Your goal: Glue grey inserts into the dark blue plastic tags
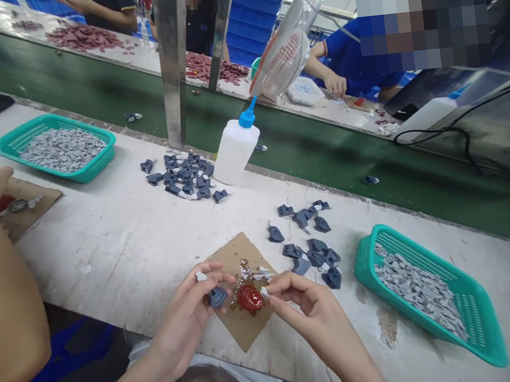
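My left hand (188,316) is closed on a dark blue-grey part (217,296), held over the left edge of a brown cardboard piece (245,332); a small white piece (201,275) shows at its fingers. Pinched between thumb and forefinger of my right hand (300,301) is a small light grey piece (264,292), beside a red glossy blob (250,298) on the cardboard. A few light grey pieces (262,274) lie at the cardboard's upper right. Dark parts (317,254) are scattered behind my right hand, and more (187,177) lie farther back.
A white bottle with a blue nozzle (236,150) stands behind the cardboard. Green baskets of grey pieces stand at right (479,289) and back left (105,149). A co-worker's arm (5,290) is at far left. Beyond the metal post (171,66), other people work.
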Demonstrator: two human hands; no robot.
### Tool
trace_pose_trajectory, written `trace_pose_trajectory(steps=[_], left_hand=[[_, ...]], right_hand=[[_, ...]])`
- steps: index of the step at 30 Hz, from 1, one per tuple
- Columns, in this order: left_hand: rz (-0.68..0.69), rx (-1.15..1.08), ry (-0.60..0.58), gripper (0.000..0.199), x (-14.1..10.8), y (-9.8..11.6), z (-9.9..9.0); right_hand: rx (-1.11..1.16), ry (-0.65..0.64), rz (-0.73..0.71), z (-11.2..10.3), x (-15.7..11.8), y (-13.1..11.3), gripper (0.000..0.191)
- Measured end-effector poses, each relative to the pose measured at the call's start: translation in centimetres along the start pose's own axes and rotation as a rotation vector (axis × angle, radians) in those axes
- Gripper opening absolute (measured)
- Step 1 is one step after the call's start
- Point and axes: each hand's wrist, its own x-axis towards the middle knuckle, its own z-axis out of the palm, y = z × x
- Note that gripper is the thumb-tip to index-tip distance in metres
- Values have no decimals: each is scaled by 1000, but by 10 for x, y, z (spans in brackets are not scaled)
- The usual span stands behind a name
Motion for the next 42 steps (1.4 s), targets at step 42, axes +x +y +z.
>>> trace_pose_trajectory(steps=[42], left_hand=[[399,227,-564,53,4,-15,18]], right_hand=[[576,-155,0,36,-5,-14,38]])
